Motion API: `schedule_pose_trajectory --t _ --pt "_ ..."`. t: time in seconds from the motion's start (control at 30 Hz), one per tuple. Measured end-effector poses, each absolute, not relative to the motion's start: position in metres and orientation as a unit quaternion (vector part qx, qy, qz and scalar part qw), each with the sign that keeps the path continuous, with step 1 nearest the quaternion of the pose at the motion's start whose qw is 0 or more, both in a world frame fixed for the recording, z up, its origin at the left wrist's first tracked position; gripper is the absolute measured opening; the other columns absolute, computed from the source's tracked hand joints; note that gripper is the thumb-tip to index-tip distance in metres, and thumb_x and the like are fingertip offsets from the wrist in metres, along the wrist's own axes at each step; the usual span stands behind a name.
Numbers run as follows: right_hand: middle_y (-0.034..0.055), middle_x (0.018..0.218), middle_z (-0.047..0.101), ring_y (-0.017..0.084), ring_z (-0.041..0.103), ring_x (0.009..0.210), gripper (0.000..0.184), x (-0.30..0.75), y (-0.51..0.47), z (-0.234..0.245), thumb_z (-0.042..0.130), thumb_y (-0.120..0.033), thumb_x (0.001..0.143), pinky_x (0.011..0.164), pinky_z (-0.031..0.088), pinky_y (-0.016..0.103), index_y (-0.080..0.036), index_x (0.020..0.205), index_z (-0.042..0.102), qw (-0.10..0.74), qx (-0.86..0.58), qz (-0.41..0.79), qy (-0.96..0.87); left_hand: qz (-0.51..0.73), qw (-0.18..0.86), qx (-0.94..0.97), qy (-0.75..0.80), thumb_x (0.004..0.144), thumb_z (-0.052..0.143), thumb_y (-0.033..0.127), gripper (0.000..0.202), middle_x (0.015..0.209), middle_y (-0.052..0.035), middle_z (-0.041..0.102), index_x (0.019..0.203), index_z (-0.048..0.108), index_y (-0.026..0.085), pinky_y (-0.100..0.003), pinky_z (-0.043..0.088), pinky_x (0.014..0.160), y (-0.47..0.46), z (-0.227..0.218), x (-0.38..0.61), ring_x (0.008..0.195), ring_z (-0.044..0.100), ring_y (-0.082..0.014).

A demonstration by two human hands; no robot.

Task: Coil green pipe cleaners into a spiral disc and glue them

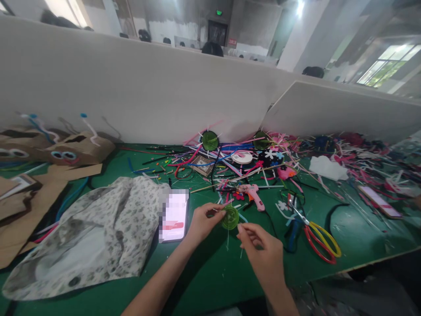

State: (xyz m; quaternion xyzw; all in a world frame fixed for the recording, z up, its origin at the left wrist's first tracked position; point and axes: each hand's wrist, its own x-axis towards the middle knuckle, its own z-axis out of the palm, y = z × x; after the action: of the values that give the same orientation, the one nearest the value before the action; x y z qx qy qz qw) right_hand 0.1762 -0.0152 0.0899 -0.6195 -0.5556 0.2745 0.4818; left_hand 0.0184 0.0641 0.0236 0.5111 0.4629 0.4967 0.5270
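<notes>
A round green coil (pixel 230 218), like a disc wound from pipe cleaner, is held above the table in front of me. My left hand (pixel 206 221) pinches its upper left edge between thumb and fingers. Close to the coil's lower right edge, my right hand (pixel 261 248) has thumb and forefinger pressed together; what lies between them is too small to make out. Thin pale strands hang below the coil and near the right fingertips. Just beyond the hands lies a pink glue gun (pixel 252 195).
Scissors with red and yellow handles (pixel 320 241) lie at right. A phone (pixel 176 215) and patterned cloth (pixel 108 224) are at left, beside cardboard figures (pixel 80 149). Pipe cleaners (pixel 230 164) and other green discs (pixel 209 140) crowd the table's back, below a white partition (pixel 148 83).
</notes>
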Motion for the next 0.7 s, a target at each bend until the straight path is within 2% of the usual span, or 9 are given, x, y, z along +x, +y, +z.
schedule_pose_trajectory --t 0.1,0.17,0.23,0.3,0.37,0.53,0.6,0.7 --pt "0.0044 0.076 0.070 0.018 0.060 0.064 0.011 0.185 -0.018 0.089 0.071 -0.029 0.074 0.062 0.047 0.030 -0.023 0.084 0.073 0.537 -0.621 0.146 -0.552 0.493 0.544 0.496 0.463 0.069 0.077 0.033 0.023 0.078 -0.0063 0.071 0.087 0.076 0.018 -0.025 0.049 0.060 0.063 0.019 0.019 0.066 0.063 -0.0178" --pt "0.0058 0.085 0.070 0.019 0.061 0.071 0.018 0.192 -0.011 0.084 0.072 -0.029 0.074 0.068 0.048 0.032 -0.023 0.090 0.071 0.567 -0.626 0.140 -0.517 0.489 0.556 0.490 0.459 0.069 0.077 0.034 0.024 0.077 -0.0058 0.071 0.086 0.076 0.018 -0.025 0.049 0.059 0.062 0.019 0.021 0.064 0.062 -0.0171" --pt "0.0078 0.095 0.070 0.022 0.063 0.083 0.034 0.199 0.000 0.075 0.075 -0.031 0.070 0.071 0.049 0.034 -0.022 0.101 0.066 0.583 -0.618 0.218 -0.480 0.483 0.571 0.485 0.453 0.069 0.077 0.034 0.025 0.077 -0.0052 0.070 0.087 0.075 0.017 -0.025 0.049 0.057 0.061 0.019 0.024 0.062 0.062 -0.0164" --pt "0.0095 0.103 0.069 0.024 0.063 0.093 0.051 0.202 0.010 0.064 0.079 -0.030 0.065 0.075 0.051 0.037 -0.022 0.111 0.060 0.585 -0.587 0.348 -0.438 0.471 0.589 0.482 0.446 0.068 0.077 0.035 0.026 0.076 -0.0045 0.069 0.087 0.074 0.016 -0.024 0.049 0.054 0.059 0.019 0.028 0.059 0.060 -0.0150" --pt "0.0106 0.105 0.070 0.025 0.064 0.096 0.061 0.203 0.015 0.054 0.081 -0.029 0.061 0.079 0.051 0.039 -0.021 0.116 0.057 0.580 -0.552 0.456 -0.390 0.453 0.610 0.479 0.439 0.068 0.077 0.036 0.028 0.073 -0.0042 0.069 0.087 0.074 0.015 -0.023 0.048 0.051 0.057 0.019 0.031 0.056 0.059 -0.0139" --pt "0.0116 0.103 0.071 0.024 0.066 0.089 0.067 0.202 0.015 0.047 0.084 -0.032 0.056 0.069 0.052 0.033 -0.020 0.117 0.059 0.573 -0.521 0.556 -0.302 0.411 0.651 0.472 0.430 0.068 0.078 0.037 0.032 0.069 -0.0043 0.069 0.091 0.074 0.015 -0.022 0.048 0.049 0.054 0.019 0.035 0.056 0.059 -0.0134" --pt "0.0113 0.110 0.069 0.024 0.066 0.091 0.066 0.206 0.013 0.052 0.083 -0.032 0.058 0.067 0.052 0.032 -0.021 0.119 0.058 0.546 -0.511 0.596 -0.292 0.403 0.659 0.469 0.429 0.068 0.078 0.037 0.032 0.071 -0.0043 0.069 0.091 0.074 0.015 -0.021 0.048 0.050 0.054 0.019 0.036 0.057 0.059 -0.0132" --pt "0.0106 0.117 0.066 0.022 0.066 0.091 0.056 0.213 0.010 0.060 0.078 -0.032 0.067 0.068 0.053 0.031 -0.022 0.119 0.060 0.500 -0.492 0.649 -0.294 0.399 0.664 0.464 0.429 0.067 0.079 0.038 0.032 0.072 -0.0038 0.068 0.089 0.074 0.016 -0.021 0.048 0.051 0.054 0.019 0.037 0.058 0.059 -0.0127"
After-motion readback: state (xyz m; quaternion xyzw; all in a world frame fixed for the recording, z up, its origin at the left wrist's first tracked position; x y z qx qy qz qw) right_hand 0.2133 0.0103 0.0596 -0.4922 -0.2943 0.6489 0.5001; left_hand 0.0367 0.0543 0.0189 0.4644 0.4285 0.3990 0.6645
